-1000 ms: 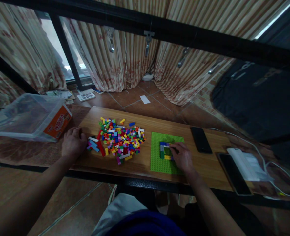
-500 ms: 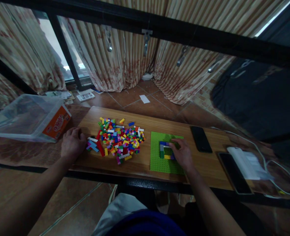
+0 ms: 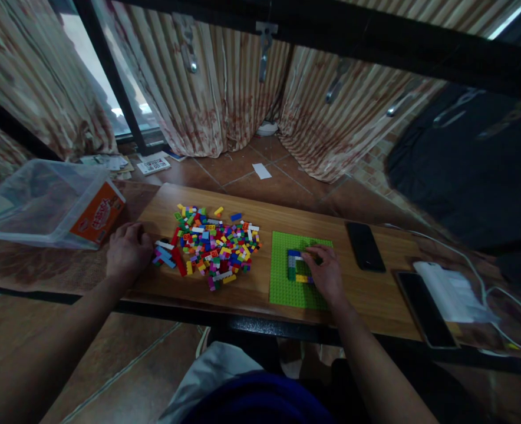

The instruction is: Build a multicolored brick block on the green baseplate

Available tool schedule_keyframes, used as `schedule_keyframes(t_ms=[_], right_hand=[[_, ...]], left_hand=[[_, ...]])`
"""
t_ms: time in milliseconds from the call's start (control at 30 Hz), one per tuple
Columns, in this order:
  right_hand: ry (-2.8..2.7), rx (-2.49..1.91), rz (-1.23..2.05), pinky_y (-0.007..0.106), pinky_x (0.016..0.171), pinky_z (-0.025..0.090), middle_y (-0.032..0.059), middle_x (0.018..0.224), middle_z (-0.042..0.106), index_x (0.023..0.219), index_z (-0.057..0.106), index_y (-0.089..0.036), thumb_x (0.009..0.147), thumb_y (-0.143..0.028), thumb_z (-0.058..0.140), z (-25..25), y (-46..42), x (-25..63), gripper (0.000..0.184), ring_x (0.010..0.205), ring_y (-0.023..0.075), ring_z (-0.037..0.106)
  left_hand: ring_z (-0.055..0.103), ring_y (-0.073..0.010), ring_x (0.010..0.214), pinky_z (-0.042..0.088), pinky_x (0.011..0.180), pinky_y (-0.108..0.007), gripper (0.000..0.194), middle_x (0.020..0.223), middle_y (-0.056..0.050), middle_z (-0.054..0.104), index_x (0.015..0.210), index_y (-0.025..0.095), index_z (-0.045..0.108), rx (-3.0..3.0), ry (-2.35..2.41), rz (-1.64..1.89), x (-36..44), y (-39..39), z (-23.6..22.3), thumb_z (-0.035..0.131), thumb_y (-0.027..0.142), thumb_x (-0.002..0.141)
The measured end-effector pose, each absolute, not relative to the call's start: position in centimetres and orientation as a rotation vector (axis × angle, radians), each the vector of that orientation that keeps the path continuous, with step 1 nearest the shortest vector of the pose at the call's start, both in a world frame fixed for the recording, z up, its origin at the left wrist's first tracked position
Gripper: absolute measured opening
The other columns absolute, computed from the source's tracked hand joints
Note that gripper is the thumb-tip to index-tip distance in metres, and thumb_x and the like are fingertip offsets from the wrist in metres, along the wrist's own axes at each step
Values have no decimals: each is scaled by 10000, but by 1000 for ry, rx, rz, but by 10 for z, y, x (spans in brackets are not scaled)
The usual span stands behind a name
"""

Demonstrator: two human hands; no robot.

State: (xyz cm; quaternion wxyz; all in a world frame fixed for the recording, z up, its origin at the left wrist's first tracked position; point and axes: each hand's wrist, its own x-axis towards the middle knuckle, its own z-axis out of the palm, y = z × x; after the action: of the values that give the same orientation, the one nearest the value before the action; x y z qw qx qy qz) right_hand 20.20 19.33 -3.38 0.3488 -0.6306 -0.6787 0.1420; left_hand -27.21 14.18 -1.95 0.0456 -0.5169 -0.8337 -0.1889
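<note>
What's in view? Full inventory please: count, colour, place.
baseplate: 1, green, on the tabletop
brick outline: 1, blue/grey/green/yellow visible, on the baseplate
loose bricks: too many to count, mixed, left of baseplate
tabletop: 1, wood-brown, centre
bin: 1, clear, orange label, far left
phone-like slabs: 2, black, right
slim item: 1, white, far right
cable: count unclear, white, far right
books and papers: several, mostly white, floor, back left
sheet: 1, white, floor
curtains: count unclear, striped beige/red-brown, back
dark cover: 1, back right
clothing: blue/light grey, bottom
left hand: 1, beside loose bricks
right hand: 1, grip at the outline's right side
</note>
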Motion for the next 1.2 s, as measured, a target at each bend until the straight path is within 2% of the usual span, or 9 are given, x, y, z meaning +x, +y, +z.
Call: schedule_keyframes(t_ms=[433, 633, 867, 1200], right_hand=[[-1820, -1629, 314, 467, 962, 397, 118, 1126, 610, 977, 749, -234, 858, -572, 512, -37, 192, 200, 430, 1085, 266, 534], [-1674, -1578, 518, 427, 919, 446, 111, 982, 700, 936, 731, -186, 916, -528, 364, -29, 202, 211, 502, 972, 239, 613], [-1668, -1590, 528, 420, 887, 462, 104, 950, 693, 876, 724, -185, 830, -531, 507, -29, 204, 212, 411, 938, 243, 614], [-1798, -1821, 240, 473, 949, 373, 148, 1094, 611, 1004, 708, -180, 748, -642, 589, -31, 197, 188, 541, 1076, 298, 520]], left_hand=[[493, -326, 1204, 388, 1057, -452, 451, 1273, -192, 564, 1199, 61, 581, -1626, -2492, -529, -273, 143, -20, 376, 310, 885], [489, -326, 1207, 396, 1049, -456, 443, 1301, -178, 550, 1217, 76, 570, -1609, -2525, -542, -274, 144, -19, 403, 302, 875], [494, -333, 1198, 412, 1033, -467, 431, 1292, -190, 554, 1210, 73, 582, -1601, -2508, -559, -276, 143, -23, 414, 291, 879], [499, -331, 1180, 414, 1026, -465, 425, 1282, -189, 563, 1194, 74, 592, -1601, -2519, -588, -274, 143, -22, 407, 290, 878]])
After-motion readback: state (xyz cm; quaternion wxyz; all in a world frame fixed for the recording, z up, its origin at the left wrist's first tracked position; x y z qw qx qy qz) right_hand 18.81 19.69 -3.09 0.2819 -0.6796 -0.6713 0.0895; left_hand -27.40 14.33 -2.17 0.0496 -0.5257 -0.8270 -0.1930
